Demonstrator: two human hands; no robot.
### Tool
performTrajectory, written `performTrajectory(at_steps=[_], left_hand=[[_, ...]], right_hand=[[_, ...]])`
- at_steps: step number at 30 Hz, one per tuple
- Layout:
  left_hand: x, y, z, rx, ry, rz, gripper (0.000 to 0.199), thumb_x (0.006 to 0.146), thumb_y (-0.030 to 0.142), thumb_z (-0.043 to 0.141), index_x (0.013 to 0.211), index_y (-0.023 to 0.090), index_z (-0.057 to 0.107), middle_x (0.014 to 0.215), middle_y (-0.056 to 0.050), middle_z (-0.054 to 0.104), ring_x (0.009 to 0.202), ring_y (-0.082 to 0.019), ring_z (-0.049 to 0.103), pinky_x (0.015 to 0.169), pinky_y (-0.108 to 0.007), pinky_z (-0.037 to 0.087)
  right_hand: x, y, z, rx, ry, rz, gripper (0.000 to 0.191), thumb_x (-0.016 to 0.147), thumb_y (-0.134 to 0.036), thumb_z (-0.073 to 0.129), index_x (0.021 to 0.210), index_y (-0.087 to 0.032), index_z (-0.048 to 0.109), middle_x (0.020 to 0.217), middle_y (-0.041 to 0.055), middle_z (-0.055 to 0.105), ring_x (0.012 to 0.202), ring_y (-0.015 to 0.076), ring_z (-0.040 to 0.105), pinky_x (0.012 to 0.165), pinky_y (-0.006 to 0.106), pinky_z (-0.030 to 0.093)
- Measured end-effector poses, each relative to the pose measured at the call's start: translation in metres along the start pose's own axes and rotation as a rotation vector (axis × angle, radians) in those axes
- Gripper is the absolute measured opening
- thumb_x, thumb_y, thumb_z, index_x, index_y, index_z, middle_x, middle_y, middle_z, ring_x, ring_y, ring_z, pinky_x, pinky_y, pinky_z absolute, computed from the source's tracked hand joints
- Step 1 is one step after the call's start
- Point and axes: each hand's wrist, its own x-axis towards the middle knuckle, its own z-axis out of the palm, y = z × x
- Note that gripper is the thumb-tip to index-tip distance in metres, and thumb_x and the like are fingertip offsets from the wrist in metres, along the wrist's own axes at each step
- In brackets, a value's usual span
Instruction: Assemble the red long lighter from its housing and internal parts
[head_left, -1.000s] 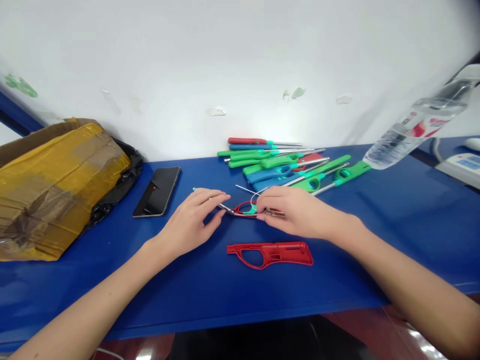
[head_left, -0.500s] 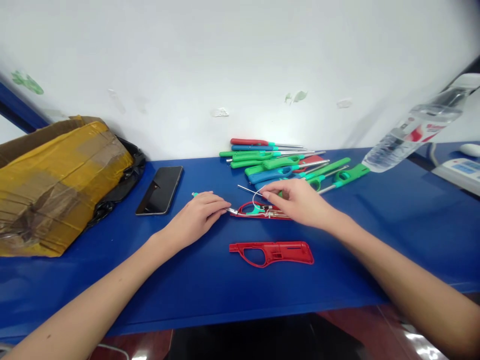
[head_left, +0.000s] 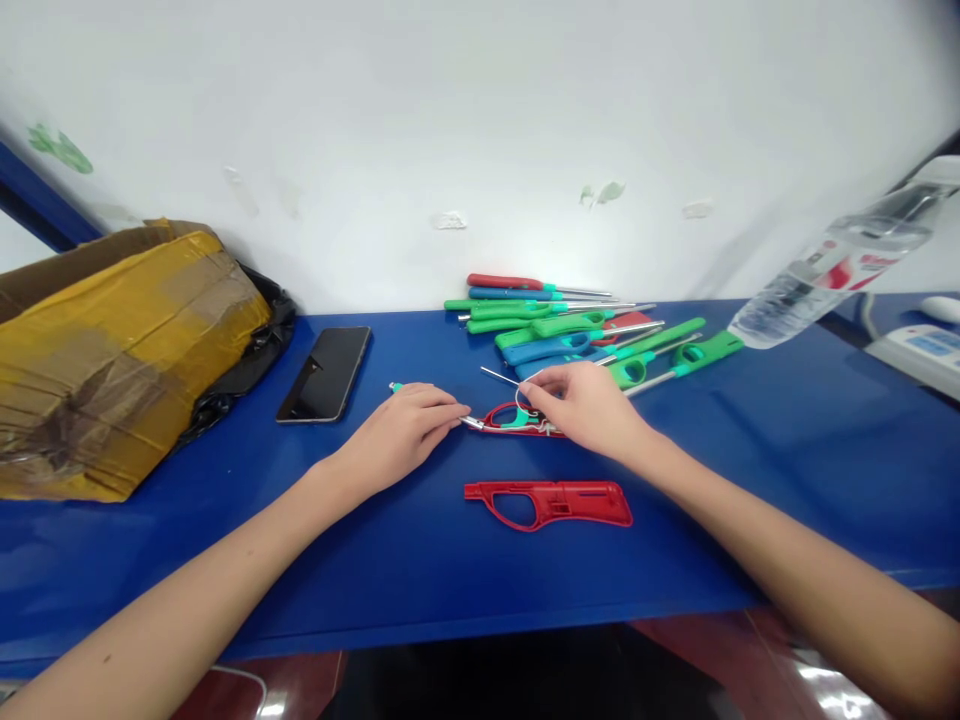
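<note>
My left hand [head_left: 415, 432] is closed round the metal tube [head_left: 472, 422] of a utility lighter, whose turquoise collar [head_left: 395, 387] peeks out beyond the knuckles. The tube meets the front end of an opened red handle half [head_left: 495, 415] with a turquoise trigger [head_left: 517, 418] and small inner parts. Above that half, my right hand [head_left: 592, 405] pinches a thin white wire [head_left: 519, 398] that curves down towards the trigger. A thin metal rod [head_left: 497, 375] lies by its fingertips; whether they touch it I cannot tell. The other red handle half [head_left: 559, 503] lies nearer to me, inner side up.
Several red, blue and green lighters [head_left: 559, 325] lie heaped against the wall. A phone [head_left: 326, 375] and a taped cardboard box [head_left: 135, 360] are at left. A water bottle [head_left: 832, 260] and a white device [head_left: 919, 350] stand at right.
My right hand has come down slightly towards the opened handle half, and the white wire's loop looks smaller. The left hand keeps its grip on the tube. The view has shifted a little.
</note>
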Motion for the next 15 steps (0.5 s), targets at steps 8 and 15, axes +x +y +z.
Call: performTrajectory(at_steps=[8,15], left_hand=[[0.0013,0.0044,-0.0004,0.042,0.017,-0.029,0.026,0.098,0.021,0.048,0.111,0.017,0.07,0.107,-0.009,0.072,0.098,-0.023,0.065,0.087,-0.038,0.051],[0.0005,0.0058,0.0003,0.069,0.012,-0.05,0.027,0.098,0.021,0.047,0.112,0.019,0.07,0.106,-0.009,0.073,0.097,-0.022,0.065,0.082,-0.035,0.049]], right_hand=[[0.0068,0.0038,-0.0026,0.454,0.058,0.076,0.02,0.078,-0.034,0.069,0.082,-0.014,0.073,0.073,0.0055,0.072,0.052,0.0112,0.056,0.05,0.026,0.045],[0.0014,-0.0016,0.0013,0.751,-0.116,0.134,0.031,0.08,-0.046,0.07,0.09,-0.016,0.072,0.076,0.0053,0.072,0.043,0.0048,0.044,0.036,0.019,0.028]])
